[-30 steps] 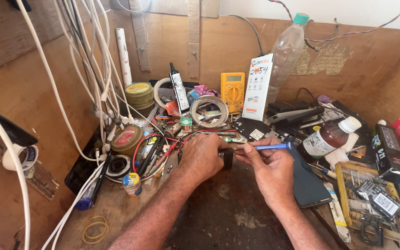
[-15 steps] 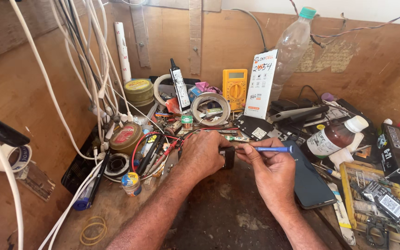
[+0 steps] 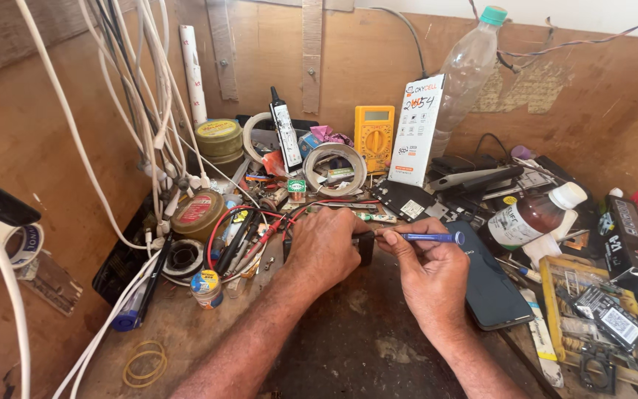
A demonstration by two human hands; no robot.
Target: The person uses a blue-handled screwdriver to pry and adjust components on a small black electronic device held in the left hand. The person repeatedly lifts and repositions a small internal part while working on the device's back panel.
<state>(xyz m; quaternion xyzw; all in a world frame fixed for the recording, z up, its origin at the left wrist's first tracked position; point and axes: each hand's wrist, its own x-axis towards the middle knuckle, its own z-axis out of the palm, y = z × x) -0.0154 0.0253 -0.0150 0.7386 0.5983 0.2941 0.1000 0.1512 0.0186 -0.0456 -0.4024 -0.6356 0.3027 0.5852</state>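
Observation:
My left hand (image 3: pixel 324 247) lies over a small black device (image 3: pixel 366 244) at the middle of the wooden workbench (image 3: pixel 348 347), gripping it so that most of it is hidden. My right hand (image 3: pixel 428 273) pinches a thin blue-handled screwdriver (image 3: pixel 430 237), held almost level with its tip pointing left toward the device. A dark phone (image 3: pixel 490 284) lies face up just right of my right hand.
Clutter rings the hands: red and black probe leads (image 3: pixel 252 222), a yellow multimeter (image 3: pixel 374 133), tape rolls (image 3: pixel 334 166), round tins (image 3: pixel 198 214), a brown bottle (image 3: pixel 529 218), a clear plastic bottle (image 3: pixel 467 70). White cables (image 3: pixel 149 111) hang at left. A yellow parts tray (image 3: pixel 592 318) sits at right.
Both hands stay on the device and the screwdriver; the screwdriver has shifted only slightly. The view has drifted a little.

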